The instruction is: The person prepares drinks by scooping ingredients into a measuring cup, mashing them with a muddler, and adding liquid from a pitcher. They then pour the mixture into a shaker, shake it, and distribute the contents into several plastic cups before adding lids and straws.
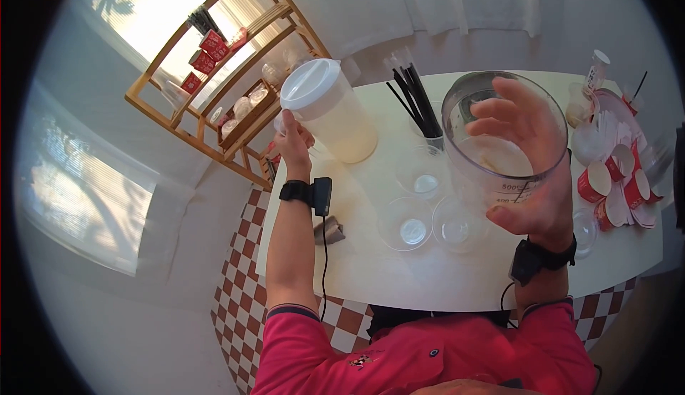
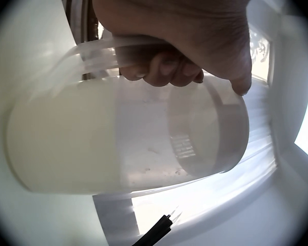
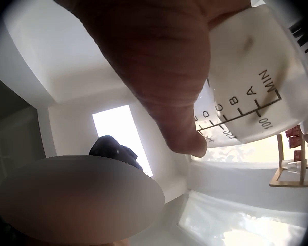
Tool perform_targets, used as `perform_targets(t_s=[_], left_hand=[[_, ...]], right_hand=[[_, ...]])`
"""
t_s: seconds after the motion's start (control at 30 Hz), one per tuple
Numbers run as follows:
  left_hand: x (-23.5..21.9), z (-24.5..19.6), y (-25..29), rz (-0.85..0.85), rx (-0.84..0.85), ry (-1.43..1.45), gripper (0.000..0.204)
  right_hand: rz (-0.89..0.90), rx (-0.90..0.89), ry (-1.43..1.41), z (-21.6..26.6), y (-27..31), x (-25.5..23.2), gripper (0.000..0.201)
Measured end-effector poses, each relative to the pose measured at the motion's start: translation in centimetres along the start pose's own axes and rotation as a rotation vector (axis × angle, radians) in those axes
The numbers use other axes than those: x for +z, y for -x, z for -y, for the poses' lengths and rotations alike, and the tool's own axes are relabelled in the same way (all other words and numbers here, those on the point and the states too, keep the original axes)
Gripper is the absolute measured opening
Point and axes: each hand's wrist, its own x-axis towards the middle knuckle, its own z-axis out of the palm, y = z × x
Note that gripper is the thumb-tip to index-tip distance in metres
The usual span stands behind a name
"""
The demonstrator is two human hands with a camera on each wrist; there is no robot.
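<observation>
My left hand (image 1: 294, 142) grips the handle of a translucent plastic pitcher (image 1: 346, 127) with a pale lid, its thumb up near the lid. Cloudy, pale liquid fills the lower part of the pitcher, as the left wrist view shows. A clear measuring cup (image 1: 474, 181) with black scale marks is held up in my right hand (image 1: 553, 199), thumb on the near side and fingers around the far side. Some whitish stuff shows inside the cup. In the right wrist view the thumb presses against the marked wall of the measuring cup (image 3: 246, 66).
Several clear plastic cups (image 1: 412, 232) stand mid-table, below black straws (image 1: 424, 106) in a holder. Red paper cups (image 1: 594, 182) lie at the right near a pink tray (image 1: 628, 109). A grey cloth (image 1: 330, 231) lies at the left edge. Behind stands a wooden shelf (image 1: 235, 138).
</observation>
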Motion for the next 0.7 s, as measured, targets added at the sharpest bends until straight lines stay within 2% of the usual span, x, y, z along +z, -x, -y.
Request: perform_targets(t_s=[0.2,0.5,0.7], left_hand=[[0.4,-0.1,0.3,-0.011,0.004,-0.009,0.055],[0.3,-0.3,0.3,0.004,0.009,-0.012,0.056],[0.3,-0.3,0.4,-0.004,0.006,-0.005,0.056]], right_hand=[[-0.016,-0.022,0.088,-0.1,0.1,-0.2,0.107],[-0.094,-0.006,-0.003,0.7,0.3,-0.3,0.109],[0.037,0.023,0.036,0.2,0.2,0.5,0.111]])
